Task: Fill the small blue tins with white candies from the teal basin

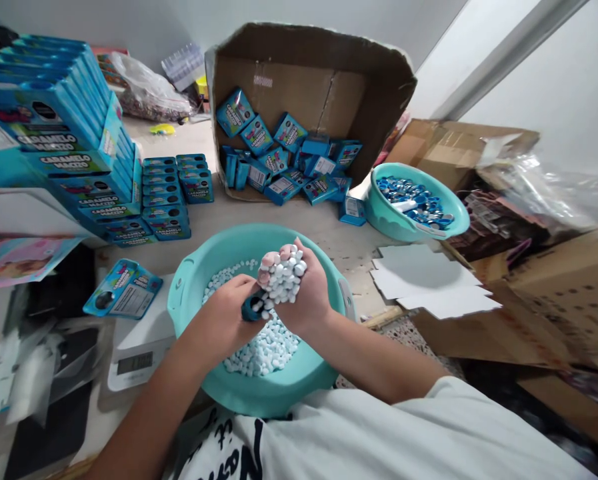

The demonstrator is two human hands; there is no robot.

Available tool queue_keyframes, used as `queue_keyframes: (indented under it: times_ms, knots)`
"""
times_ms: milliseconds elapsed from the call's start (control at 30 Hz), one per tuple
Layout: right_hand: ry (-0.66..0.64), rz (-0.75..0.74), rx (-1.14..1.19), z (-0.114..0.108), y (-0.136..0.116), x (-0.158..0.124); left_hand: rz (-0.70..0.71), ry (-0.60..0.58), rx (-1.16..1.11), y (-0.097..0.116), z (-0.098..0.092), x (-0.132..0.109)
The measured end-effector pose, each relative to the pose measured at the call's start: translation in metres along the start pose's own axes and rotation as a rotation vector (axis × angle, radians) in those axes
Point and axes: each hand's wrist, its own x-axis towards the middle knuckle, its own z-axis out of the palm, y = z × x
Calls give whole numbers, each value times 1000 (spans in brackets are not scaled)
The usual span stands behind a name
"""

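Observation:
My right hand [313,290] is cupped around a heap of small white candies [285,275], its fingers curled up at the far side. Beside it, my left hand [229,310] grips a small dark blue container [251,308] with its round mouth turned toward the heap. A few candies sit at that mouth. Both hands are above a turquoise basin [193,257], where many more white candies [266,350] lie loose on the bottom. Most of the container is hidden by my left fingers.
Behind the basin, a cardboard box [299,73] on its side holds blue packets. Stacked blue packs [79,127] rise at left, near a white scale [137,360] and one blue package [123,290]. At right are another basin [396,227] of blue pieces and white card sheets [429,277].

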Motion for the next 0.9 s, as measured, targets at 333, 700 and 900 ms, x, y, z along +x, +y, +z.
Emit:
queue_keyframes:
  times_ms: [333, 700, 900]
  knots:
    - [42, 18, -31, 4, 7, 1, -52, 16, 17, 3, 2, 1]
    - [-43, -63, -118, 11, 6, -7, 7, 50, 52, 3, 2, 2]
    - [-105, -147, -148, 9, 11, -5, 32, 68, 88, 1, 3, 2]
